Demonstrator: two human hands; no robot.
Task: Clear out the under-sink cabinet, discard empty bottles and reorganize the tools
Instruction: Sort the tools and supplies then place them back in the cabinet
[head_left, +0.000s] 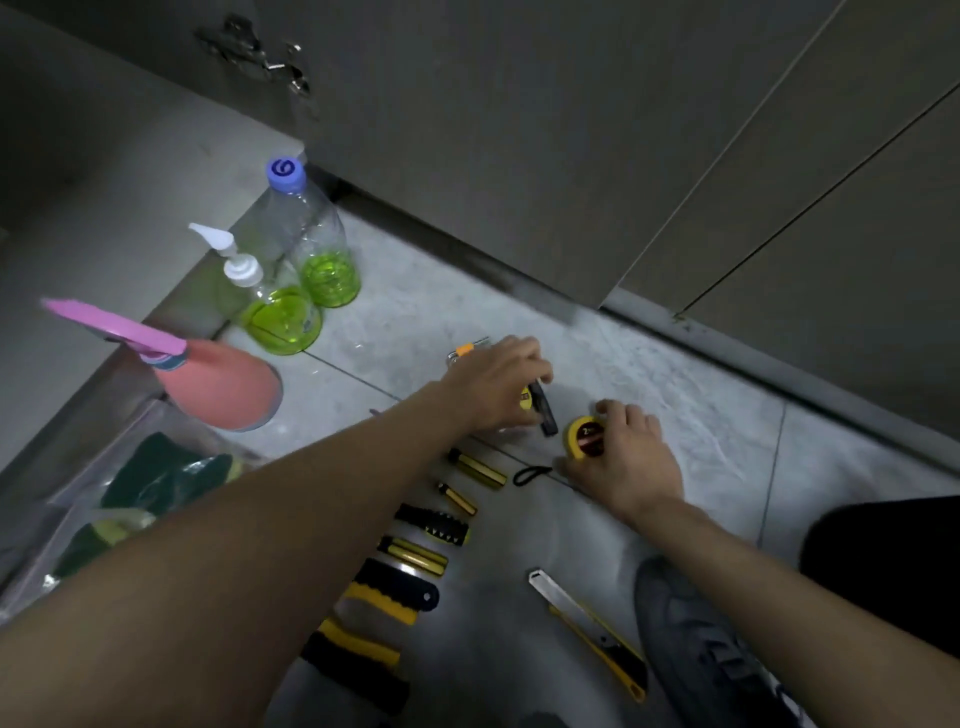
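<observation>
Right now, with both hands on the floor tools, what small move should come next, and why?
Probably set the small black tool that the left hand grips at the row's head, above the yellow-black handles. The right hand holds the tape measure beside it.

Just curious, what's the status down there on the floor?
Left hand grips a small black tool. Right hand holds the tape measure. Tools lined up alongside; nothing blocking.

Pale marbled tile floor (675, 364) with dark grout lines, grey cabinet doors (519, 130) closed above a kickboard, metal hinge (254, 54) at upper left, dark sneaker (696, 639) at lower right beside black trouser leg (883, 561)
</observation>
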